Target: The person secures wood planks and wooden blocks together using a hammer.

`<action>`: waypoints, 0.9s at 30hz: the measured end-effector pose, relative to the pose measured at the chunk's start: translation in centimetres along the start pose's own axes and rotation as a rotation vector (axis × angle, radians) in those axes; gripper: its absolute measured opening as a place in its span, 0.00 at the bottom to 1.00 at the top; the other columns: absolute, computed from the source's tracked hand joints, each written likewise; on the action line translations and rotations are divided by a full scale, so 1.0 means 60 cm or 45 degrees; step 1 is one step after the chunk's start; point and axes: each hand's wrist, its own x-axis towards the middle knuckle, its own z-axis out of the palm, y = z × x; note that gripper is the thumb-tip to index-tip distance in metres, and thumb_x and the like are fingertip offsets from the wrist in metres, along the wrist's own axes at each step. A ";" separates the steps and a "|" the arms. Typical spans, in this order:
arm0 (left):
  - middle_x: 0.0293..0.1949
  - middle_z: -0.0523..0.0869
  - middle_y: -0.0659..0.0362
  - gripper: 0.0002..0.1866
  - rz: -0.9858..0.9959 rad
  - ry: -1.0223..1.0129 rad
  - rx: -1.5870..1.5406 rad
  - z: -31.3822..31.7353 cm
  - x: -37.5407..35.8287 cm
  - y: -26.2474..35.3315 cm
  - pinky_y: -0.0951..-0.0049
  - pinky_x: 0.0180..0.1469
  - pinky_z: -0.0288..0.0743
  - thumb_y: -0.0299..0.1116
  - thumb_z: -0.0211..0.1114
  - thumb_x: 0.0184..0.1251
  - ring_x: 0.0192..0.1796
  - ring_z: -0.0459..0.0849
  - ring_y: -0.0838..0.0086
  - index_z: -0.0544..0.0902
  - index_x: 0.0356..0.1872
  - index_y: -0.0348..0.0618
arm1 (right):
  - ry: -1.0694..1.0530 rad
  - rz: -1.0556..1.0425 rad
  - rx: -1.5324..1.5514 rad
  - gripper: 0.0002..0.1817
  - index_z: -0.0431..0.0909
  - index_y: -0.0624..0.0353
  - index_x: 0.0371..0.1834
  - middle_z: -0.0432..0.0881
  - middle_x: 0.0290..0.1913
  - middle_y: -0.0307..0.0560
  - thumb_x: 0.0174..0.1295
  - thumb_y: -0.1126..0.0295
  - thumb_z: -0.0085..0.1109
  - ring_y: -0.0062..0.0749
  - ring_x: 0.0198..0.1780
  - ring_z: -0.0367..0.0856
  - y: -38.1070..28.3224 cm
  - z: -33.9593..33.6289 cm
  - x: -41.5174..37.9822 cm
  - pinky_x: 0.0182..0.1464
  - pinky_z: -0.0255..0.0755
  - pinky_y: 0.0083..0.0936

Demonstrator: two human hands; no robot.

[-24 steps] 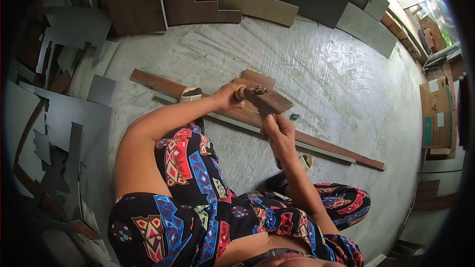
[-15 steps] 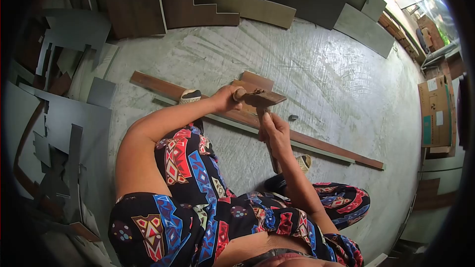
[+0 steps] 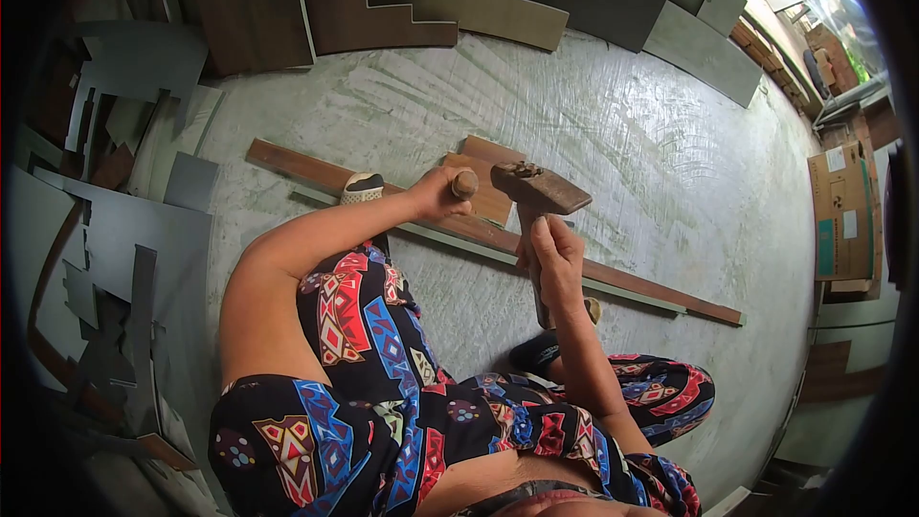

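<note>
Hammer (image 3: 542, 188) is up in front of me, over the floor (image 3: 632, 134). Its head's long axis slants upper left to lower right; shaft runs down-frame toward my body. My right hand (image 3: 557, 254) is closed round the shaft. Left hand (image 3: 442, 193) is a fist on a round-ended handle (image 3: 465, 184), end facing the camera, far end hidden. Short brown boards (image 3: 492, 195) and long brown strip (image 3: 661, 295) lie below.
</note>
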 end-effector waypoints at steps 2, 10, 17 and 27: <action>0.26 0.77 0.62 0.12 -0.011 -0.003 0.011 0.000 0.000 -0.001 0.74 0.37 0.72 0.31 0.66 0.44 0.31 0.76 0.77 0.75 0.32 0.42 | 0.004 0.022 0.006 0.17 0.72 0.62 0.30 0.73 0.21 0.40 0.68 0.58 0.47 0.19 0.21 0.70 0.002 0.002 0.000 0.24 0.65 0.17; 0.23 0.77 0.61 0.11 -0.018 0.025 0.024 0.002 0.000 0.001 0.73 0.34 0.71 0.31 0.64 0.44 0.27 0.74 0.75 0.74 0.30 0.42 | 0.017 0.027 0.013 0.17 0.72 0.62 0.30 0.73 0.22 0.40 0.68 0.58 0.47 0.19 0.21 0.70 -0.004 0.013 -0.002 0.24 0.65 0.17; 0.26 0.81 0.59 0.16 -0.030 0.006 0.150 0.017 0.004 -0.018 0.72 0.37 0.73 0.30 0.64 0.45 0.30 0.78 0.74 0.77 0.39 0.45 | -0.062 0.088 -0.025 0.17 0.73 0.62 0.33 0.71 0.21 0.38 0.69 0.58 0.47 0.18 0.20 0.67 0.030 0.023 0.002 0.23 0.63 0.17; 0.30 0.83 0.60 0.19 -0.006 -0.057 0.152 0.008 0.005 0.003 0.71 0.40 0.74 0.27 0.66 0.45 0.34 0.80 0.74 0.78 0.42 0.48 | -0.057 0.042 -0.041 0.17 0.75 0.63 0.36 0.70 0.21 0.35 0.68 0.58 0.49 0.16 0.21 0.66 0.009 0.031 -0.005 0.23 0.62 0.16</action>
